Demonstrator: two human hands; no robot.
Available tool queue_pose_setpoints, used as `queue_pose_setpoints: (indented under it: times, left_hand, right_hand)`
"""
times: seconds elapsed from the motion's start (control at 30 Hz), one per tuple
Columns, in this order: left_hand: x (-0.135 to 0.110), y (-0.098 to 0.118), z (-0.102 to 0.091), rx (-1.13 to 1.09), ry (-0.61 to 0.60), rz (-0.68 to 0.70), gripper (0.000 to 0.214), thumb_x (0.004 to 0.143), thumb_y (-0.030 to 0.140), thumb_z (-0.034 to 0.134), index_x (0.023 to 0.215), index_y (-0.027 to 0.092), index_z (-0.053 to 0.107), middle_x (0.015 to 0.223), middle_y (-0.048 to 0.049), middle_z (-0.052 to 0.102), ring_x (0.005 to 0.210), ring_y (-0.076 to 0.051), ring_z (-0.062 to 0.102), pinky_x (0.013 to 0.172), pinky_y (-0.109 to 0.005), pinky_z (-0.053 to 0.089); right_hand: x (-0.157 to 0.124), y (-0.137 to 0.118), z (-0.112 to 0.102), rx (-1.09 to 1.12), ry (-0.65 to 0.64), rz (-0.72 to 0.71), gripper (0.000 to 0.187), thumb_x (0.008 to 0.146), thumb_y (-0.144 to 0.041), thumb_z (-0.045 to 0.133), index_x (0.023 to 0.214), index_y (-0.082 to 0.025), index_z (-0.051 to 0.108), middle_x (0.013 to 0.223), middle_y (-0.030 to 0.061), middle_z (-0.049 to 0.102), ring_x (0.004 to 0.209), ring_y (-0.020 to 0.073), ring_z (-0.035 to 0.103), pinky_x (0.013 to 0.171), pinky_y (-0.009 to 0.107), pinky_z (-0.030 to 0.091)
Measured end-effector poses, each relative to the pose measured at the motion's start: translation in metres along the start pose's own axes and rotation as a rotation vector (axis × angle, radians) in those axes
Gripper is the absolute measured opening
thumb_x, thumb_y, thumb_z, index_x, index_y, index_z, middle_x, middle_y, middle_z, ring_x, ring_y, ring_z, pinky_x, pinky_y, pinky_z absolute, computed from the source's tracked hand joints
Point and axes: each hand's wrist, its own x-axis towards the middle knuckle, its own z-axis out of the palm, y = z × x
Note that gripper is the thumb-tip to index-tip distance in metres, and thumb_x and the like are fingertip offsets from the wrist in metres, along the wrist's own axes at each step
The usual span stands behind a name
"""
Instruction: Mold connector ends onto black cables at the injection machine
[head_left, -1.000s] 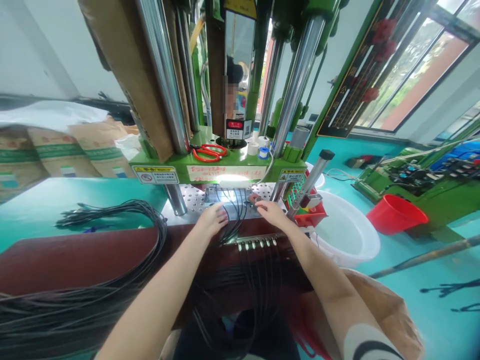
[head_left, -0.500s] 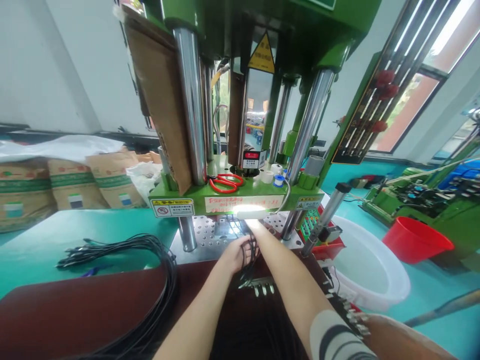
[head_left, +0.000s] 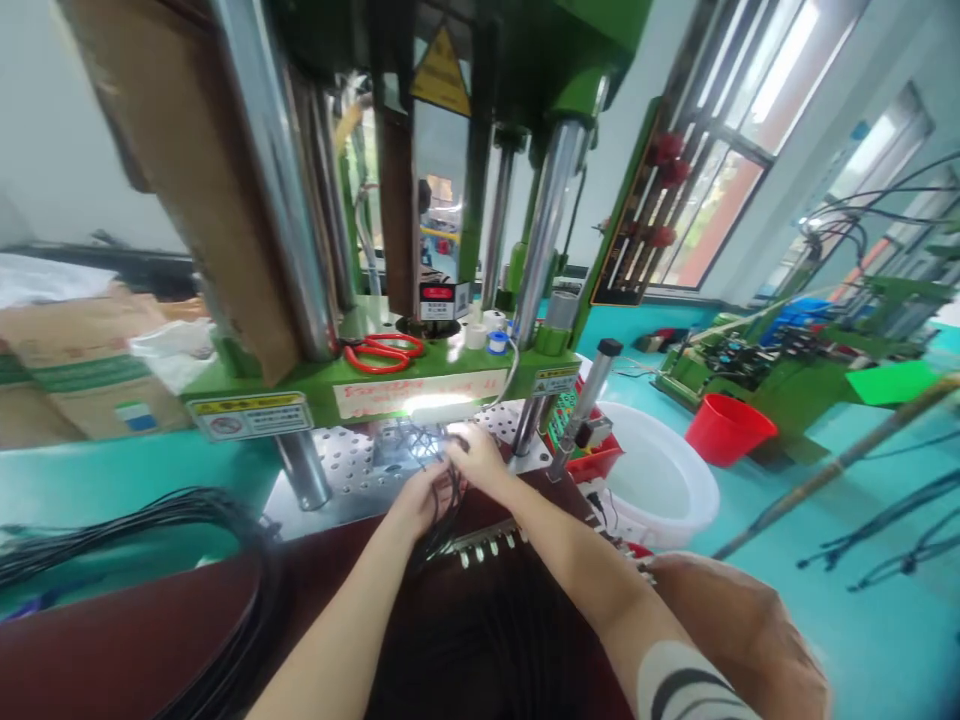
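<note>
My left hand point(head_left: 426, 498) is closed around a bunch of thin black cables point(head_left: 444, 528) at the front edge of the press's metal plate point(head_left: 346, 468). Just beyond it, my right hand point(head_left: 478, 458) has its fingers curled in on the upper part of the same cables. Loose cable ends spread over the brightly lit mould area point(head_left: 397, 447) under the green crossbeam. How the right fingertips grip is partly hidden.
Red scissors point(head_left: 382, 352) and a blue-rimmed spool point(head_left: 497, 343) lie on the green beam point(head_left: 322, 405). A cable coil point(head_left: 251, 560) rests on the left. Metal connectors point(head_left: 480, 550) line the brown table edge. A white tub point(head_left: 675, 500) and red bucket point(head_left: 727, 430) stand right.
My right hand has drawn back from under the beam to beside my left hand, onto the cables. The left hand still holds them. The head view has turned right.
</note>
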Motion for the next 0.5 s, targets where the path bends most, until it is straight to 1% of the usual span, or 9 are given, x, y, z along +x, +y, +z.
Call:
queue_pose_setpoints:
  times: [0.1,0.13,0.17,0.23,0.3,0.37,0.4,0.47,0.5]
  left_hand:
    - [-0.001,0.0,-0.001,0.033,0.029,0.009,0.005,0.08,0.014,0.048,0.08,0.013,0.052,0.063,-0.0058,0.065,0.051,-0.014,0.062,0.047,-0.022,0.049]
    - [-0.001,0.0,-0.001,0.041,0.038,0.006,0.005,0.08,0.014,0.048,0.081,0.013,0.052,0.065,-0.0065,0.065,0.052,-0.014,0.062,0.047,-0.022,0.049]
    - [-0.002,0.0,0.0,0.045,0.047,0.004,0.004,0.08,0.014,0.048,0.081,0.012,0.052,0.066,-0.0071,0.066,0.053,-0.014,0.063,0.048,-0.023,0.05]
    - [-0.003,0.001,0.002,0.042,0.059,0.004,0.005,0.08,0.014,0.049,0.082,0.012,0.053,0.069,-0.0078,0.067,0.055,-0.015,0.064,0.049,-0.023,0.051]
    - [-0.005,0.001,0.004,0.025,0.069,0.007,0.005,0.08,0.014,0.049,0.082,0.012,0.053,0.07,-0.008,0.067,0.057,-0.015,0.064,0.049,-0.023,0.051]
    - [-0.005,0.001,0.005,0.0,0.073,0.011,0.005,0.08,0.013,0.049,0.081,0.012,0.054,0.071,-0.0079,0.067,0.059,-0.015,0.065,0.049,-0.022,0.051]
    - [-0.006,0.001,0.006,-0.012,0.074,0.012,0.005,0.079,0.013,0.049,0.081,0.012,0.054,0.071,-0.008,0.067,0.06,-0.015,0.065,0.05,-0.022,0.051]
    - [-0.006,0.001,0.006,-0.027,0.067,0.008,0.006,0.079,0.013,0.049,0.083,0.012,0.054,0.072,-0.0087,0.067,0.062,-0.016,0.066,0.053,-0.023,0.052]
    - [-0.006,0.001,0.007,-0.029,0.059,0.004,0.007,0.079,0.014,0.049,0.084,0.012,0.055,0.073,-0.0091,0.067,0.063,-0.017,0.066,0.054,-0.024,0.052]
  right_hand:
    - [-0.066,0.007,-0.056,-0.023,0.065,-0.015,0.023,0.075,-0.02,0.058,0.099,-0.02,0.06,0.095,0.0043,0.062,0.093,0.0188,0.054,0.084,0.033,0.042]
    - [-0.091,0.014,-0.081,-0.054,0.11,-0.006,0.026,0.077,-0.022,0.056,0.103,-0.021,0.058,0.098,0.0049,0.061,0.094,0.019,0.054,0.085,0.033,0.042]
    - [-0.118,0.024,-0.106,-0.11,0.209,0.03,0.026,0.078,-0.024,0.054,0.103,-0.021,0.058,0.097,0.0061,0.06,0.093,0.0199,0.054,0.083,0.033,0.043]
    - [-0.175,0.054,-0.155,-0.307,0.389,0.145,0.029,0.079,-0.028,0.049,0.107,-0.02,0.055,0.101,0.0088,0.059,0.096,0.0226,0.053,0.084,0.037,0.042]
    - [-0.232,0.092,-0.194,-0.647,0.509,0.31,0.03,0.077,-0.031,0.049,0.103,-0.018,0.057,0.099,0.0116,0.061,0.098,0.0269,0.052,0.089,0.044,0.037]
    - [-0.28,0.129,-0.218,-0.91,0.517,0.56,0.034,0.075,-0.033,0.045,0.102,-0.018,0.057,0.102,0.0141,0.06,0.101,0.0321,0.05,0.088,0.052,0.034]
    - [-0.297,0.146,-0.224,-0.974,0.506,0.663,0.035,0.074,-0.034,0.043,0.102,-0.019,0.058,0.104,0.0151,0.06,0.102,0.034,0.049,0.087,0.055,0.033]
    - [-0.307,0.168,-0.225,-0.939,0.462,0.747,0.037,0.072,-0.034,0.041,0.099,-0.017,0.059,0.105,0.0174,0.059,0.101,0.0349,0.05,0.085,0.054,0.036]
    - [-0.299,0.171,-0.22,-0.836,0.424,0.733,0.037,0.071,-0.034,0.041,0.097,-0.016,0.059,0.104,0.0178,0.06,0.1,0.0338,0.052,0.085,0.052,0.038]
